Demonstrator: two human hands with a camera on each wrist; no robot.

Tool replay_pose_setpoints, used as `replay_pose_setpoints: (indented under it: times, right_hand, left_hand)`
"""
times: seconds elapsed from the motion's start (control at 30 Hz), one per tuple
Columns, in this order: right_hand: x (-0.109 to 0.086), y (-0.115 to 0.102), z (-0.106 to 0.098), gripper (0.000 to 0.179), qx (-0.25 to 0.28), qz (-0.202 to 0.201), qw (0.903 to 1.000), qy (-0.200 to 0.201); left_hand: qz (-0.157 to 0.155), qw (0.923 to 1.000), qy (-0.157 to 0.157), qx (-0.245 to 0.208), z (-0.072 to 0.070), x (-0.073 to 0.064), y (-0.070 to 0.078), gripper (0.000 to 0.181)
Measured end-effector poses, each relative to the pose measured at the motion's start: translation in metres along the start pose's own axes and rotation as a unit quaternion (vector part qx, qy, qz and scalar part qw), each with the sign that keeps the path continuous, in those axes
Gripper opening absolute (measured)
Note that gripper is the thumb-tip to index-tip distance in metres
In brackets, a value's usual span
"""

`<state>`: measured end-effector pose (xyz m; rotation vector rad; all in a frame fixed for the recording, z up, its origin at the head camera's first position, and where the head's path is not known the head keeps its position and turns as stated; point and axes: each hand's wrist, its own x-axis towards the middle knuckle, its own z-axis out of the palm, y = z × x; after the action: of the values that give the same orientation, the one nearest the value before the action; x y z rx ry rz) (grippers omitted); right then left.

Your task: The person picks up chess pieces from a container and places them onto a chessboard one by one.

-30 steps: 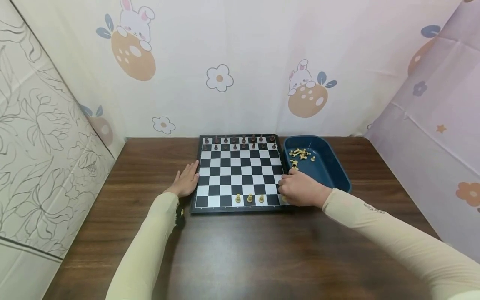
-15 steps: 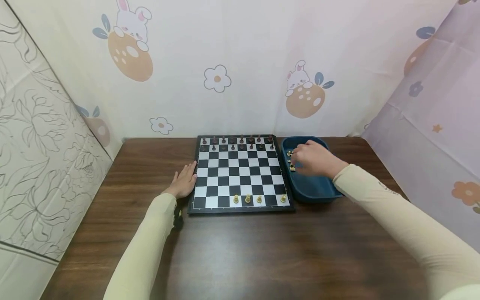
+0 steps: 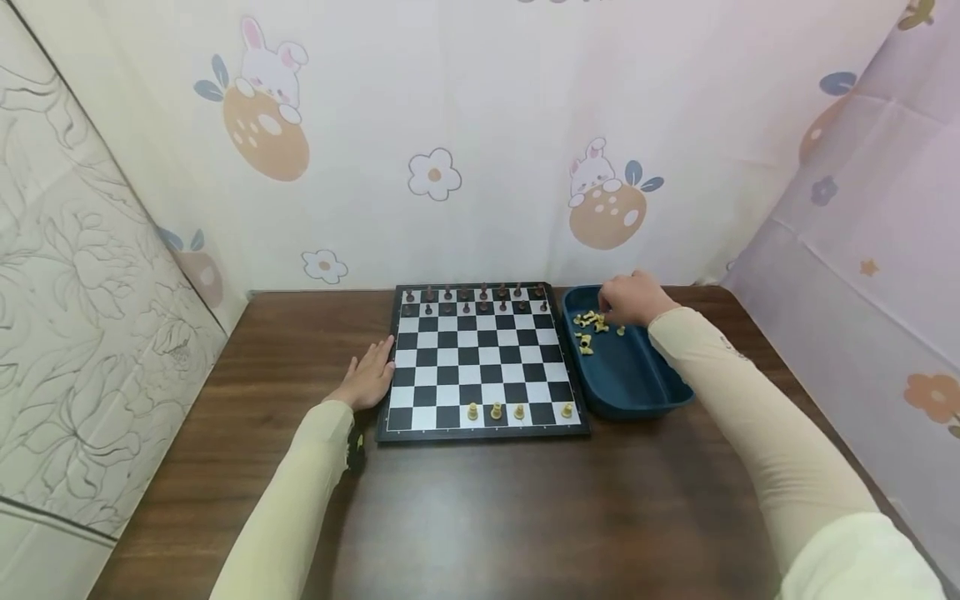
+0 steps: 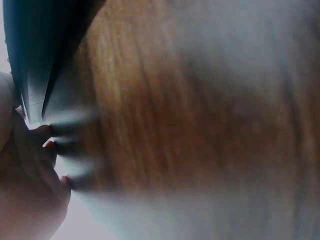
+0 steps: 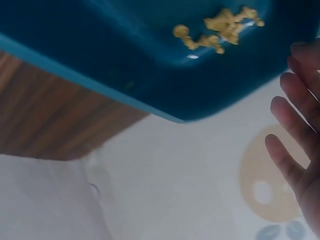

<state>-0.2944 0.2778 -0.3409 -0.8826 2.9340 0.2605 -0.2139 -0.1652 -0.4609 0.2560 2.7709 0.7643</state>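
Note:
A black-and-white chessboard lies on the table, with dark brown chess pieces in two rows at its far side. Several pale yellow chess pieces stand along the near row. My left hand rests flat on the table, its fingertips against the board's left edge. Over the far end of the blue tray is my right hand, above more yellow chess pieces lying loose inside. In the right wrist view its fingers are spread and loosely extended, with nothing seen between them.
The tray stands close against the board's right side. Brown wooden table surface runs in front of the board. A patterned curtain hangs behind the table's far edge, and other patterned sheets flank it left and right.
My right hand has left the board's near right corner, where a yellow chess piece now stands uncovered, and moved up over the tray. My left hand stays at the board's edge.

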Motion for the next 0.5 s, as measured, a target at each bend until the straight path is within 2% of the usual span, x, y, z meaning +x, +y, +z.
replay_pose_setpoints:
  times: [0.3,0.4,0.5]
  right_hand:
    - [0.005,0.011,0.025,0.040,0.035,0.033,0.9985,-0.028]
    - [0.006,0.011,0.031,0.044,0.047,0.045,0.9973,-0.033]
    - [0.009,0.013,0.042,0.039,0.050,0.057,0.9965,-0.035]
  left_hand:
    - [-0.007,1.0000,0.002,-0.002,0.001,-0.001,0.002,0.056]
    - [-0.008,1.0000,0.000,-0.001,0.001,-0.001,0.002,0.056]
    - [-0.009,1.0000,-0.002,-0.001,0.000,0.000,0.001,0.056]
